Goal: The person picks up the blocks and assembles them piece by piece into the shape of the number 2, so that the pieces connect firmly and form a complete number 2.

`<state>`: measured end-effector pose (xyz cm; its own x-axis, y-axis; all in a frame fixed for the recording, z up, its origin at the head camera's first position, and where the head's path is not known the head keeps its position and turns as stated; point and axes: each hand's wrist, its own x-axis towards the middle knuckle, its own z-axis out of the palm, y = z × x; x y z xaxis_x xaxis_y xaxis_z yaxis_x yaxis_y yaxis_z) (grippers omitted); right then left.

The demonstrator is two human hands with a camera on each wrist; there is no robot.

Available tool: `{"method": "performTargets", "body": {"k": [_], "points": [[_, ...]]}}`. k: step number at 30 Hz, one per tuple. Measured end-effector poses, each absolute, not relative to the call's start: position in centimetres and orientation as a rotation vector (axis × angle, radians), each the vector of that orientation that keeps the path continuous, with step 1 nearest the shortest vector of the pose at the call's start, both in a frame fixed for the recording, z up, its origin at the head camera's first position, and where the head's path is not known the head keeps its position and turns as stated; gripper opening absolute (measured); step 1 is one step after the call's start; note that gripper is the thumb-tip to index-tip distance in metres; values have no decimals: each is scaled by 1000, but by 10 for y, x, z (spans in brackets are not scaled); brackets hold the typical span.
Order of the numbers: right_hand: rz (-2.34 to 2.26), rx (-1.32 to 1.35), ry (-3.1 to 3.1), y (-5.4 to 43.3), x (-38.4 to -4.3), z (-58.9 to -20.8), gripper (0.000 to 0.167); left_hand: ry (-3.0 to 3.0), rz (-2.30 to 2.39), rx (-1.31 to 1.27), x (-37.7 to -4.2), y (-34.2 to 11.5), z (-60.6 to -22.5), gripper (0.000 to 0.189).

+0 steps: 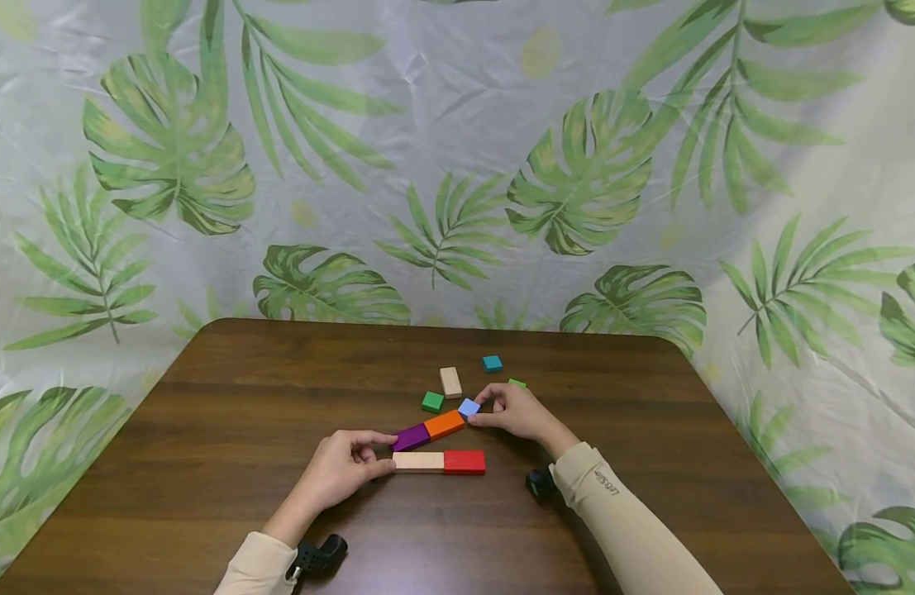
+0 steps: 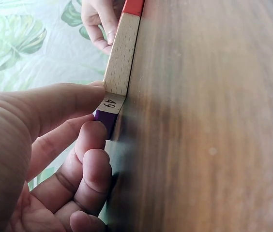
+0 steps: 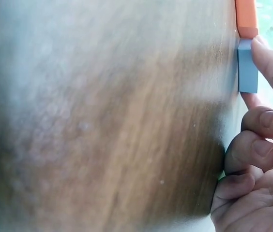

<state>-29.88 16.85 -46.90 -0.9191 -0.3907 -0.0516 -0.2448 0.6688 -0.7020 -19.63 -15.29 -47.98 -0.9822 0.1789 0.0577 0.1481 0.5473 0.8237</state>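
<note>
Two short rows of wooden blocks spread apart in a V from their left ends: a purple block (image 1: 411,437) and an orange block (image 1: 445,425) behind, a plain block (image 1: 418,463) and a red block (image 1: 464,462) in front. My left hand (image 1: 343,467) pinches the V's left end, index finger at the purple block and thumb at the plain block's end, which bears a printed number. At the orange block's right end lies a light blue block (image 1: 468,408). Thumb and index finger of my right hand (image 1: 515,411) pinch it, the other fingers curling beneath in the right wrist view.
Beyond the rows lie a dark green block (image 1: 432,402), another plain block (image 1: 450,383) and a teal block (image 1: 492,364). A light green block (image 1: 517,383) shows partly behind my right hand. The brown wooden table (image 1: 278,364) ends before a leaf-patterned cloth (image 1: 457,107).
</note>
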Motion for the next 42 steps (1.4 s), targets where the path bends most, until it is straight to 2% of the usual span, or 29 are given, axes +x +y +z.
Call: {"method": "performTargets", "body": {"k": [19, 26, 42], "points": [[-1109, -518, 2659, 175, -302, -471, 35, 2727, 1463, 288, -196, -154, -481, 29], [-1185, -516, 2644, 191, -306, -468, 32, 2717, 1473, 293, -196, -153, -481, 29], [-1323, -321, 2714, 233, -318, -467, 37, 2726, 1468, 294, -197, -154, -481, 29]]}}
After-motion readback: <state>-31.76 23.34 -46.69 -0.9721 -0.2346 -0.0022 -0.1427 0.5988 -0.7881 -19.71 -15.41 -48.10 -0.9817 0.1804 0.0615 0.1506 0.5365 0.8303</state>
